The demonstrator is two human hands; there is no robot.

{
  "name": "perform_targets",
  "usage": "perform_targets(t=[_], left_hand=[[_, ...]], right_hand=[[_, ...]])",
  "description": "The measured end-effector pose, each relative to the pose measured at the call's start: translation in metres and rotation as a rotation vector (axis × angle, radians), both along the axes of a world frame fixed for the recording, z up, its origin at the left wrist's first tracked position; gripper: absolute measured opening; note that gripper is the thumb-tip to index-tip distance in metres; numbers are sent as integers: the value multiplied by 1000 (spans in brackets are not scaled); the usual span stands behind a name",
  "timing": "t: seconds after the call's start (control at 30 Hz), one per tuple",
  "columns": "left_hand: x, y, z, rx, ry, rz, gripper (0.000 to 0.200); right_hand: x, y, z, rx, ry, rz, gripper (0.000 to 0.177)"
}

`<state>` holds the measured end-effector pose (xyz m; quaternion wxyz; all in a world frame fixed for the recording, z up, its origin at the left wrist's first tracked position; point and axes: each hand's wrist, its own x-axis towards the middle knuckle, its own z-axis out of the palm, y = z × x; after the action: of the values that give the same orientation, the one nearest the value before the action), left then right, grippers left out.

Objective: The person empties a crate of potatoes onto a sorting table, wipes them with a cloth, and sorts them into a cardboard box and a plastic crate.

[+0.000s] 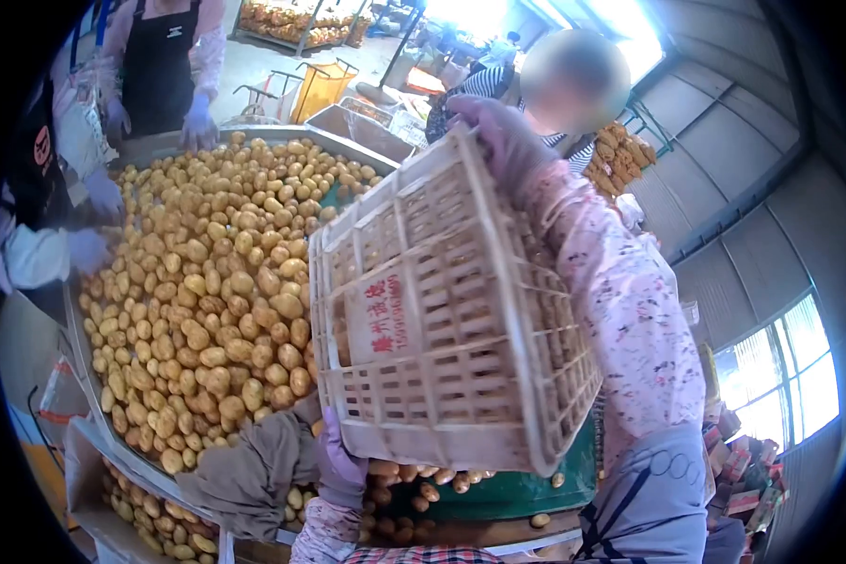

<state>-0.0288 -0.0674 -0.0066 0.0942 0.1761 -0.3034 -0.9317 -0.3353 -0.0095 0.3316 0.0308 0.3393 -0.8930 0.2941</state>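
Observation:
A dirty white slatted plastic crate [385,385] with red print on its side is tilted up in front of me. My right hand [500,136], in a purple glove, grips its upper rim. Lower down, my left hand [342,461], also gloved in purple, holds the crate by its bottom left corner. Potatoes [207,291] are heaped across the sorting table to the left. More potatoes [428,491] lie under the crate's lower edge beside a green surface [536,498]. The crate's contents are mostly hidden behind its slats.
A brown cloth [254,470] drapes over the table's metal rim [80,362]. Co-workers' gloved hands [199,122] rest near the potatoes at left. Another person [573,85] stands beyond the crate. A box of potatoes [99,489] sits at lower left.

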Motion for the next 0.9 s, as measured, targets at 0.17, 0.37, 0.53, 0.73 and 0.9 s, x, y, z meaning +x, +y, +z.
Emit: perform_targets(t=[0.17,0.37,0.53,0.73,0.9], left_hand=[[-28,-23,18,460,197,-209,62],[-29,-13,-44,413,217,-44,59],[-39,-12,-5,-29,202,-71,58],[-49,-44,17,-344,69,-2,56],[-104,-81,56,-677,67,-13,54]], right_hand=[[-30,71,10,141,395,422,49],[19,355,-34,13,-2,-558,44],[101,488,-209,-1037,-971,-661,56],[120,465,-243,-1451,-799,-346,56],[122,410,-186,-1175,-473,-227,54]])
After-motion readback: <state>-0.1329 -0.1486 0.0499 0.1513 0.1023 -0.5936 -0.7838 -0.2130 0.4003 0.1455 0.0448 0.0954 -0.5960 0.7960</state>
